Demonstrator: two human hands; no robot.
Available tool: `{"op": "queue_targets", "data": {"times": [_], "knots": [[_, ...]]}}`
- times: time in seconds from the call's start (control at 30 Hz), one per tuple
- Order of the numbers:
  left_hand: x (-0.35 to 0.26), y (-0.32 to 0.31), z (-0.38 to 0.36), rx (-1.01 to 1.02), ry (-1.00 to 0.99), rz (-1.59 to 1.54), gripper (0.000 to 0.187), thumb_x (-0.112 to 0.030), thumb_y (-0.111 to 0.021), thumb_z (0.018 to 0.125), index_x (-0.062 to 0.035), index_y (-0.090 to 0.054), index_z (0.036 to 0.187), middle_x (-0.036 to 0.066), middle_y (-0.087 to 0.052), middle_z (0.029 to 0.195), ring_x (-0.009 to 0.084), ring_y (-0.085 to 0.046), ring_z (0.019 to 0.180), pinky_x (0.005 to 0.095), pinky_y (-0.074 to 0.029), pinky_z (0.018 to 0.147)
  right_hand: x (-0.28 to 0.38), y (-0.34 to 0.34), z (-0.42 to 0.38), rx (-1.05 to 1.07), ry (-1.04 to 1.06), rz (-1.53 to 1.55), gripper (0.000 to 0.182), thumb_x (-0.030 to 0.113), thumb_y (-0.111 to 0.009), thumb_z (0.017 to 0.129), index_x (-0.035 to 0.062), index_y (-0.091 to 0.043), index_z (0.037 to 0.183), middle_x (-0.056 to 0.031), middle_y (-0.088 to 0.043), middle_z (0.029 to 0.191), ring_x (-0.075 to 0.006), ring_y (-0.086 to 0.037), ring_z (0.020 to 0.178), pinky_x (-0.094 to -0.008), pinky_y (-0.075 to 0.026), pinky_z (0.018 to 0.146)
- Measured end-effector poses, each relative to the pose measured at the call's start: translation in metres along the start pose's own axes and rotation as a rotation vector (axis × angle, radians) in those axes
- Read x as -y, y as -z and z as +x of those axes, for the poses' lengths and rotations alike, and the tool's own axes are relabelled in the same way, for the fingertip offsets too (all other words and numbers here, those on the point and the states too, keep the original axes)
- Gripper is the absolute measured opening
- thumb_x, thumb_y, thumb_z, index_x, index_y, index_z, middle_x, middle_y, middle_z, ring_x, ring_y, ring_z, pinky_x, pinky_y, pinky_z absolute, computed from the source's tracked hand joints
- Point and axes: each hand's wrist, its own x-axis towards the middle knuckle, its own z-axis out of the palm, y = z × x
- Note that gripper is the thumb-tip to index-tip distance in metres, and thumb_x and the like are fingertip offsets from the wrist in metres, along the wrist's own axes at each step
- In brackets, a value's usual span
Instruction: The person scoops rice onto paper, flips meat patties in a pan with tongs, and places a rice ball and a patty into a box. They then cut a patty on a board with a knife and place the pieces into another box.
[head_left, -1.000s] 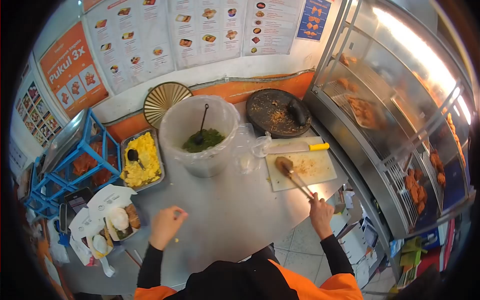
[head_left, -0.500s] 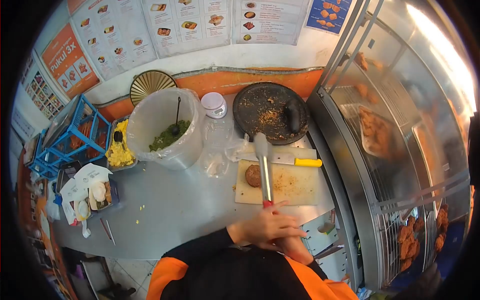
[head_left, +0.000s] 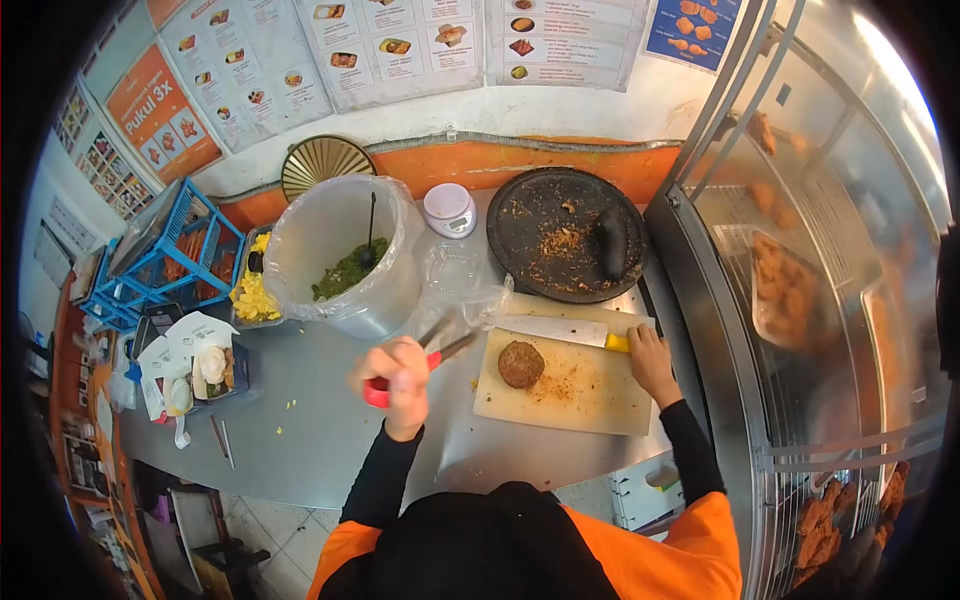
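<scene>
My left hand (head_left: 395, 385) is closed around the red handles of metal tongs (head_left: 450, 347), held up left of the cutting board and blurred by motion. At the board's right edge, my right hand (head_left: 652, 362) has its fingers around the end of the yellow handle of a knife (head_left: 560, 328). The knife lies across the upper part of the cutting board (head_left: 600, 400), blade pointing left. A round brown patty (head_left: 521, 365) sits on the board's left side, with brown crumbs beside it.
Behind the board stands a dark stone mortar (head_left: 540, 215) with a pestle (head_left: 610, 243). A lined bucket (head_left: 350, 290) holds green paste and a ladle. Further left are a boxed meal (head_left: 205, 375) and blue baskets (head_left: 190, 250). A glass cabinet (head_left: 800, 250) of fried chicken borders the right.
The hands were together with the tongs over the board. Now the left hand carries the tongs to the left, and the right hand has moved right onto the knife handle.
</scene>
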Motion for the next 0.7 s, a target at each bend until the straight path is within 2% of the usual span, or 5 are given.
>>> {"op": "queue_targets", "data": {"times": [0.03,0.2,0.33,0.43,0.7], "knots": [[-0.003,0.002,-0.002,-0.177,0.147,-0.147,0.028,-0.013,-0.045,0.084,-0.0119,-0.03,0.06,-0.002,-0.032,0.043,0.0072,-0.025,0.034,0.0236,-0.025,0.038,-0.003,0.0,0.003,0.103,0.088,0.025,0.036,0.007,-0.049,0.07,0.0028,-0.048,0.105,-0.0135,-0.058,0.085,-0.0289,-0.057,0.071,-0.0384,-0.046,0.064],[-0.004,-0.002,-0.016,-0.23,0.396,-0.27,0.027,-0.013,-0.042,0.084,-0.0113,-0.027,0.062,-0.004,-0.025,0.043,0.0061,-0.018,0.034,0.0242,-0.022,0.037,0.005,0.059,0.007,0.524,-0.098,0.316,0.028,0.024,-0.051,0.078,-0.0015,-0.054,0.088,-0.0187,-0.058,0.073,-0.0355,-0.057,0.066,-0.0429,-0.045,0.06],[0.009,-0.009,-0.033,-0.226,0.497,-0.198,0.031,-0.009,-0.049,0.08,-0.009,-0.027,0.058,-0.001,-0.03,0.043,0.0056,-0.023,0.036,0.0234,-0.02,0.036,0.042,0.101,0.005,0.745,-0.409,0.749,0.056,0.045,-0.042,0.089,-0.0062,-0.053,0.067,-0.0238,-0.052,0.054,-0.0417,-0.054,0.057,-0.0473,-0.042,0.055],[0.012,-0.008,-0.036,-0.211,0.543,-0.181,0.035,-0.008,-0.051,0.079,-0.0085,-0.026,0.055,0.0,-0.031,0.042,0.0059,-0.026,0.037,0.0231,-0.021,0.037,0.058,0.094,-0.004,0.744,-0.352,0.661,0.062,0.048,-0.036,0.091,-0.006,-0.053,0.065,-0.0248,-0.049,0.052,-0.0427,-0.052,0.054,-0.0474,-0.04,0.051],[0.007,-0.005,-0.028,-0.24,0.533,-0.208,0.034,-0.007,-0.051,0.079,-0.0088,-0.026,0.055,0.0,-0.032,0.042,0.006,-0.026,0.037,0.0232,-0.023,0.037,0.064,0.108,0.005,0.591,-0.218,0.54,0.049,0.04,-0.044,0.09,-0.0009,-0.05,0.064,-0.021,-0.048,0.047,-0.0398,-0.05,0.046,-0.0461,-0.039,0.045]]}}
